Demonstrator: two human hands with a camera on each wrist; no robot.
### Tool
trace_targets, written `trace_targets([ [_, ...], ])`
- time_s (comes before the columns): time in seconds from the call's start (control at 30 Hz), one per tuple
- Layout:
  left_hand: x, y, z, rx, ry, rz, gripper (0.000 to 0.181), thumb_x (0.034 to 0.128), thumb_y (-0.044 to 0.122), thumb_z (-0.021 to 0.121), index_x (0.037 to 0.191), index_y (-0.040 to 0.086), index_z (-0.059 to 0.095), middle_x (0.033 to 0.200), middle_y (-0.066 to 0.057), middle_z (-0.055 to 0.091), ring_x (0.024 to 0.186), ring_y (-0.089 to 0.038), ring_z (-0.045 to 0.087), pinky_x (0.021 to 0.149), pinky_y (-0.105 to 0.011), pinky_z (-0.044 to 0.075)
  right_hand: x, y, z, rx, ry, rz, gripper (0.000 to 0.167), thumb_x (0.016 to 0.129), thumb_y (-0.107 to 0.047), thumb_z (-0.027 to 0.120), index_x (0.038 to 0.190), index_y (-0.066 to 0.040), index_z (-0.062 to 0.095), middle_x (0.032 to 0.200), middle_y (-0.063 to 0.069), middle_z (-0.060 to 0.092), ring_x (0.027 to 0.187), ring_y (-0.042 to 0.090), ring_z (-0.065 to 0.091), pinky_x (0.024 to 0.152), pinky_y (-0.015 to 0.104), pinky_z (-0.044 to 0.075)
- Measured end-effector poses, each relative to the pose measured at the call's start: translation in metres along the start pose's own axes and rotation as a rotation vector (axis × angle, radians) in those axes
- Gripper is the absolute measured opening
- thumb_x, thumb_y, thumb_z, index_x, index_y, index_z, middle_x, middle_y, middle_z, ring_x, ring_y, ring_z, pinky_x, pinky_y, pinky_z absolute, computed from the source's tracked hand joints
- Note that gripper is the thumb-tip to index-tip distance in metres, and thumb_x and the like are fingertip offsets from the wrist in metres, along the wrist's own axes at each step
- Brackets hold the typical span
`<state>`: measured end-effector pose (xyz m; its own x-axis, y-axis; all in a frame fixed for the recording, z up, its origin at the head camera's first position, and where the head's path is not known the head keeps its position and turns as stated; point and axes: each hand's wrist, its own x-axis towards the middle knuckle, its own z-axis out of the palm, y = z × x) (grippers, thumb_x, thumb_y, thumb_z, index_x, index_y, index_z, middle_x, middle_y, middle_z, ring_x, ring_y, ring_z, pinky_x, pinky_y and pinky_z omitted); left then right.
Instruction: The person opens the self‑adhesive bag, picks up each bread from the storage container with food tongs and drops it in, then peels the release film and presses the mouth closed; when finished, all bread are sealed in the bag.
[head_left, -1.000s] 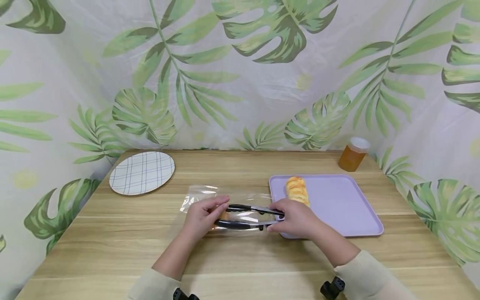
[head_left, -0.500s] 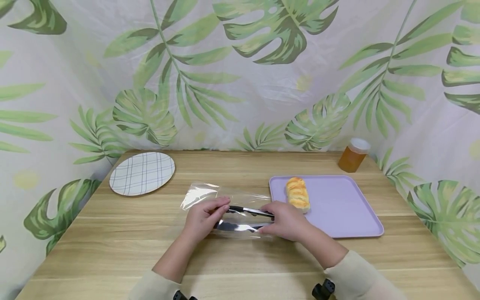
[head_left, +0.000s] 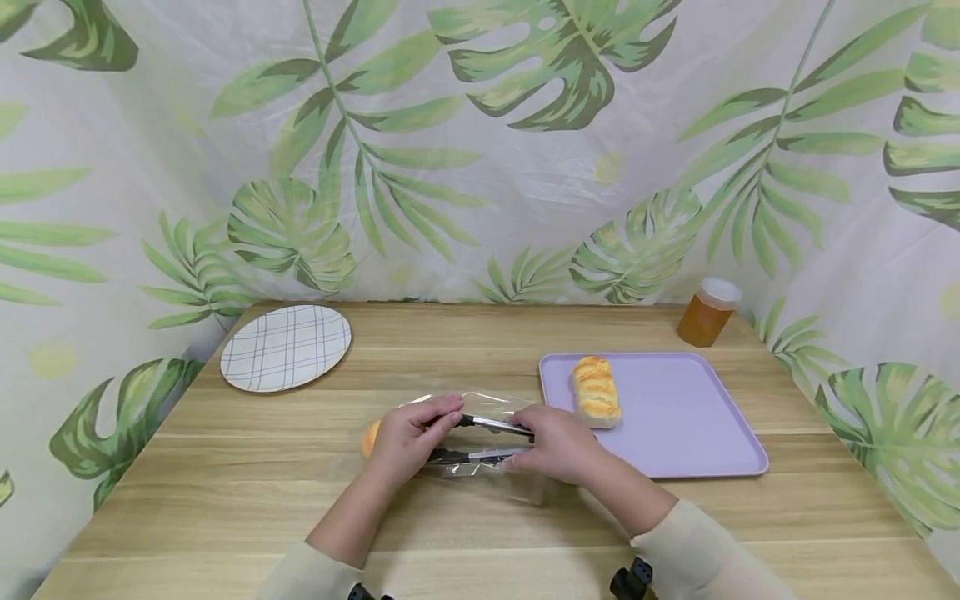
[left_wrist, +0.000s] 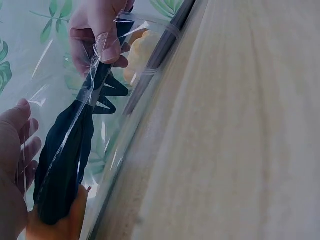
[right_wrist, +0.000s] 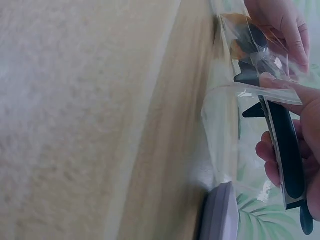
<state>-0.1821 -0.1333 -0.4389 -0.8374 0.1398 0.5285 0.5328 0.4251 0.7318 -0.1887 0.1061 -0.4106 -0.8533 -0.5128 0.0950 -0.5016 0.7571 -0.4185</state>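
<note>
My right hand (head_left: pixel 558 442) grips a pair of tongs (head_left: pixel 491 423) with black and metal parts. In the right wrist view, the tongs (right_wrist: pixel 284 150) reach into a clear plastic bag (right_wrist: pixel 222 115), whose mouth edge crosses near my thumb. My left hand (head_left: pixel 408 433) pinches the bag's film beside the black tong heads. An orange-brown bread (head_left: pixel 370 437) shows just left of that hand, partly hidden by it. Seen from the left wrist, this bread (left_wrist: pixel 60 220) lies at the tips of the tongs (left_wrist: pixel 65 155) within the film.
A lilac tray (head_left: pixel 686 417) lies to the right, bearing a braided bread roll (head_left: pixel 596 392) near its left edge. Behind it stands a jar (head_left: pixel 707 315) with amber contents and a white lid. A checked plate (head_left: pixel 285 348) sits at the back left.
My right hand and the tongs have moved left, deeper into the bag. The orange-brown bread now shows beyond my left hand, which has hardly moved. More of the roll on the tray is uncovered.
</note>
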Motion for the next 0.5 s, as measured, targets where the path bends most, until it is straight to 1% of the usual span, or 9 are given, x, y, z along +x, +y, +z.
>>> trace_targets([
  [0.1,-0.001,-0.002,0.0,0.011,-0.014,-0.023,0.017,0.0847,0.007,0.075,0.101,0.003,0.077,0.105,-0.011,0.075,0.103,-0.02,0.072,0.089,-0.031,0.059,0.001,0.0,0.003,-0.004,-0.008,0.007,0.056,0.069,-0.041,0.085,0.115,-0.012,0.069,0.107,0.005,0.073,0.099,0.023,0.067,0.084,0.041,0.056],
  [0.23,-0.002,-0.004,0.001,0.024,-0.043,-0.051,0.016,0.0842,0.008,0.075,0.1,0.005,0.077,0.104,-0.008,0.076,0.102,-0.025,0.072,0.088,-0.031,0.059,0.001,0.002,0.003,-0.011,-0.024,0.004,0.053,0.069,-0.038,0.084,0.113,-0.013,0.069,0.102,0.002,0.072,0.092,0.019,0.065,0.079,0.038,0.056],
  [0.33,-0.003,-0.006,0.001,0.038,-0.057,-0.068,0.015,0.0846,0.011,0.075,0.099,0.008,0.078,0.105,-0.007,0.076,0.102,-0.025,0.072,0.088,-0.033,0.059,-0.002,0.005,-0.001,-0.009,-0.028,0.005,0.056,0.068,-0.038,0.084,0.116,-0.013,0.068,0.106,0.001,0.071,0.095,0.018,0.065,0.082,0.037,0.056],
  [0.43,-0.003,-0.008,0.001,0.061,-0.06,-0.074,0.015,0.0851,0.013,0.075,0.1,0.011,0.078,0.105,-0.005,0.076,0.102,-0.025,0.072,0.09,-0.037,0.058,-0.008,0.01,-0.007,-0.022,-0.025,0.014,0.063,0.067,-0.04,0.085,0.12,-0.012,0.066,0.113,0.003,0.07,0.103,0.021,0.065,0.088,0.039,0.055],
  [0.5,-0.003,-0.009,0.0,0.079,-0.064,-0.077,0.015,0.0857,0.015,0.075,0.1,0.012,0.078,0.105,-0.004,0.076,0.102,-0.024,0.072,0.09,-0.038,0.058,-0.013,0.014,-0.012,-0.048,-0.017,0.025,0.063,0.066,-0.041,0.086,0.119,-0.012,0.066,0.113,0.003,0.07,0.103,0.021,0.066,0.088,0.04,0.055],
])
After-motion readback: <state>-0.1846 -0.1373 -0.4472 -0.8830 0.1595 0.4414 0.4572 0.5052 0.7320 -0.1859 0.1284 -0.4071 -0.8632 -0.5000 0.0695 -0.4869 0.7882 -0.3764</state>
